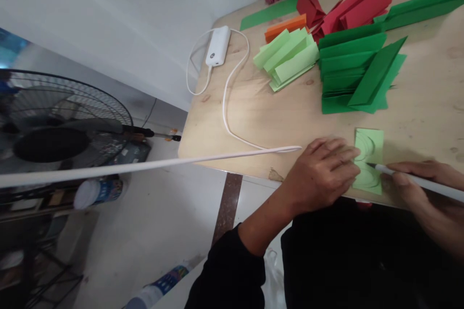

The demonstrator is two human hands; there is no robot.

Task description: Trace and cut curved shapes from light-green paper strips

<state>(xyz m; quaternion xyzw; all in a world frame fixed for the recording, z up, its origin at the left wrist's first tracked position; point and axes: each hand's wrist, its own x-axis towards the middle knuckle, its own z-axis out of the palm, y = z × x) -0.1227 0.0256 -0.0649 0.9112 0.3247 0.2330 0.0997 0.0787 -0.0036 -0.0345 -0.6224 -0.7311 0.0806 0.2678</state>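
Note:
A small folded light green paper (370,152) with curved pencil lines lies near the front edge of the wooden table (253,111). My left hand (322,171) lies flat on the paper's left side, fingers stretched out, pressing it down. Gripped in my right hand (424,183) is a white pencil (409,177), and its dark tip touches the paper.
Piles of folded paper strips sit further back: light green (288,58), dark green (357,75), red (353,7), orange (286,26). A white power bank (218,46) with a white cable (232,116) lies at the table's left. A standing fan (54,125) is on the floor to the left.

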